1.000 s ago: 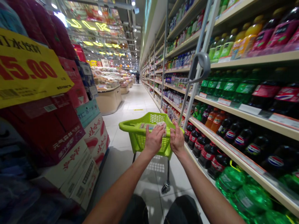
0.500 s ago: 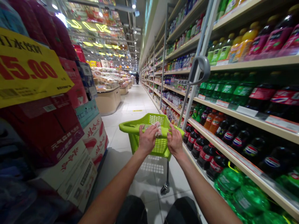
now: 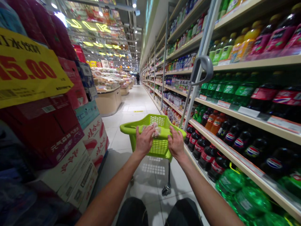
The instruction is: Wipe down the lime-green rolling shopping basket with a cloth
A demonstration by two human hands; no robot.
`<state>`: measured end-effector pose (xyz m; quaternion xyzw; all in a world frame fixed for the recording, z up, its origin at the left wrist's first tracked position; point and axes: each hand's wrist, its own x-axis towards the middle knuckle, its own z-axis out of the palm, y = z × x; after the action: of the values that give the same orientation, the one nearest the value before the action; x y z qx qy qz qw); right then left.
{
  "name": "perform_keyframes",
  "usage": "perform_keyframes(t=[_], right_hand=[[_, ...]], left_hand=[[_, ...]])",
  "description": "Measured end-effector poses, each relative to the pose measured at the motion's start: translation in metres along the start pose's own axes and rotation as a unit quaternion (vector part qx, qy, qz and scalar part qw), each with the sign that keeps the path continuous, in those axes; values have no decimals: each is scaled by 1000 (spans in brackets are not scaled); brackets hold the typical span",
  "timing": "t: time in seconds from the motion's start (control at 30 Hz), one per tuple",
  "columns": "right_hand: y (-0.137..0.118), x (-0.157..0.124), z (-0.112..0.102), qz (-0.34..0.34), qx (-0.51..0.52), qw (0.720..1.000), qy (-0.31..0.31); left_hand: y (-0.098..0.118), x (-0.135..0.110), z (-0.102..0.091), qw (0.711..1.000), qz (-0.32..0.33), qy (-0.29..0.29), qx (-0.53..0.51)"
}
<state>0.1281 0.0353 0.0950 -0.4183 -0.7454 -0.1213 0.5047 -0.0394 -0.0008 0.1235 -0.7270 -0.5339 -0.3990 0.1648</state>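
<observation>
In front of me stands a lime-green shopping basket [image 3: 138, 145] with mesh sides, its near rim facing me, on a wheeled frame with a grey handle [image 3: 201, 70]. A crumpled pale, pinkish cloth [image 3: 155, 130] lies on the near rim. My left hand [image 3: 144, 140] presses the cloth against that rim, its fingers bent over the top. Further right, my right hand [image 3: 176, 142] grips the same rim near its right corner. The fingertips of both hands are partly hidden behind the rim.
On the right, shelves [image 3: 249, 67] of bottled drinks run down the aisle. Large green bottles [image 3: 249, 201] stand low at the right. Stacked cartons [image 3: 77, 175] and a yellow price sign [image 3: 30, 70] crowd the left. A distant person [image 3: 138, 78] is in the tiled aisle.
My left hand has slid a little to the left along the rim with the cloth. My right hand stays at the rim, its fingers slightly shifted. The basket has hardly moved.
</observation>
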Motion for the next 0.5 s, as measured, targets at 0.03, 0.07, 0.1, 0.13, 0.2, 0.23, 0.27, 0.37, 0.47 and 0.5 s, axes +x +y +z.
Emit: perform_keyframes(t=[0.03,0.07,0.1,0.13,0.2,0.23,0.27,0.37,0.47,0.5], right_hand=[[1,0,0,2,3,1000,1],[1,0,0,6,4,1000,3],[0,0,0,9,3,1000,6],[-1,0,1,13,0,1000,10],[-4,0,3,17,-7,1000,15],[-5,0,3,16,-10,1000,16],[-5,0,4,14,-12,1000,16],[-1,-1,2,1,-8,1000,10],[1,-1,0,1,-1,1000,6],[0,0,0,7,-1,1000,8]], left_hand=[[-7,0,-3,999,-35,16,7],[-12,1,-5,997,-70,34,14],[-15,2,-6,994,-98,49,18],[-15,2,-6,992,-109,56,18],[-3,4,0,997,-72,37,3],[6,4,4,999,-30,15,-10],[14,5,8,1000,12,-7,-22],[23,7,12,997,51,-32,-40],[7,10,5,998,-47,10,-26],[2,12,3,996,-84,25,-21]])
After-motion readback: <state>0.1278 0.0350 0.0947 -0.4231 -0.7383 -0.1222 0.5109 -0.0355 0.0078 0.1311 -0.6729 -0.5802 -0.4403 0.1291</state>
